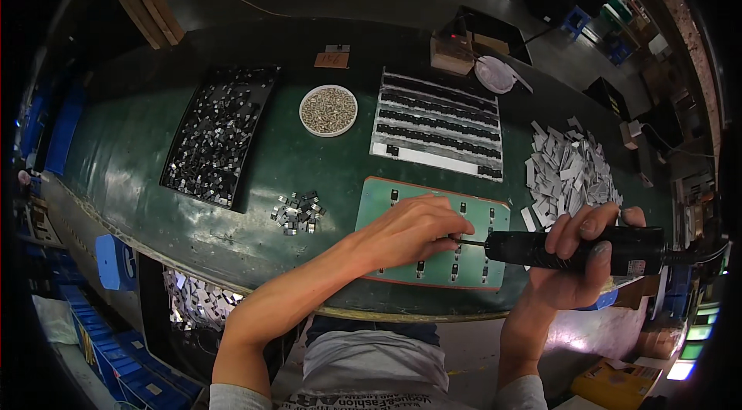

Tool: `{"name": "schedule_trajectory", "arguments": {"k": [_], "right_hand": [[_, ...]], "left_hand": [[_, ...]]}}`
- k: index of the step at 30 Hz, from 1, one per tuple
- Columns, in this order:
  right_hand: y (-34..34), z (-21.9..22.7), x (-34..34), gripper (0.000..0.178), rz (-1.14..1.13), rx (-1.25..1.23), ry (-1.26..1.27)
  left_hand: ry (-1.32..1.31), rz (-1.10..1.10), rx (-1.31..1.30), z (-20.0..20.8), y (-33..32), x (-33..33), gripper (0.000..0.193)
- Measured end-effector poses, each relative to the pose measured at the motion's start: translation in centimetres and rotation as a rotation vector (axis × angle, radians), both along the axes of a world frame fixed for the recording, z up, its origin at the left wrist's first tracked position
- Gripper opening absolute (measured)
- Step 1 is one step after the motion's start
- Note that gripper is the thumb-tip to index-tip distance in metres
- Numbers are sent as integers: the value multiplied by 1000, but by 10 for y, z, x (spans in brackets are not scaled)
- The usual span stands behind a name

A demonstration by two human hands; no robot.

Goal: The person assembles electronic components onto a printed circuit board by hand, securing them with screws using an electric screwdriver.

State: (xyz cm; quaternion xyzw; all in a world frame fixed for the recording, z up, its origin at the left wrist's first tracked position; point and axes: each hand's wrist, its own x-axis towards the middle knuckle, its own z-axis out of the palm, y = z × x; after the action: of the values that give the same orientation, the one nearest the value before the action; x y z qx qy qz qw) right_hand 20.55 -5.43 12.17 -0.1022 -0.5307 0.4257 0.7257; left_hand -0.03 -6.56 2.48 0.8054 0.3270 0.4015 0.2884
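My right hand is wrapped around a black electric screwdriver, which lies nearly level and points left. Its thin bit reaches the fingertips of my left hand. Those fingers are pinched together over a green board; anything small between them is hidden. Black components with metal tabs and legs, such as one component, sit in rows across the board. My left hand and wrist cover part of these rows.
A white bowl of small screws stands behind the board, near a black tray of loose components. A small component pile lies left. Behind is a white panel with component rows. Flat grey pieces are heaped right.
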Motion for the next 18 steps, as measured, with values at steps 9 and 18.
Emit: {"name": "schedule_trajectory", "arguments": {"k": [9, 18], "right_hand": [[4, -1, 6, 52, -15, -45, -68], [20, -7, 25, 53, -185, -149, -156]], "left_hand": [[14, 113, 14, 7, 6, -7, 38], [587, 1029, -179, 10, 57, -130, 40]]}}
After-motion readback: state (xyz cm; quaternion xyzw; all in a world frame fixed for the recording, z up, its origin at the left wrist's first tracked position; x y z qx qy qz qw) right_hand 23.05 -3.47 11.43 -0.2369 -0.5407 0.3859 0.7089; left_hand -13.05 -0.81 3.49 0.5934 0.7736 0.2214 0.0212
